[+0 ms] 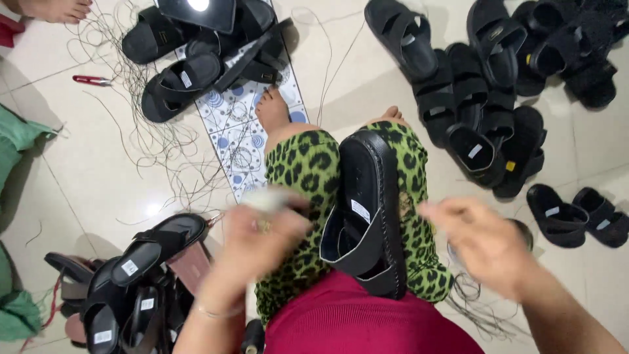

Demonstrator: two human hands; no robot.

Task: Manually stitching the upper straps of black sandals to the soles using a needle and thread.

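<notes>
A black sandal (365,216) rests on its side between my knees, on green leopard-print trousers (308,170). My left hand (259,239) is blurred just left of the sandal, fingers curled; whether it holds anything small I cannot tell. My right hand (481,236) is blurred to the right of the sandal, off the shoe, fingers loosely bent. My bare feet (272,108) rest on a patterned blue-and-white tile (229,131).
Piles of black sandals lie at lower left (141,275), top centre (196,59) and right (491,98). Loose dark thread (151,131) sprawls over the floor. Red-handled snips (92,80) lie at upper left. Another person's foot (56,10) shows in the top-left corner. Green cloth (16,137) lies at left.
</notes>
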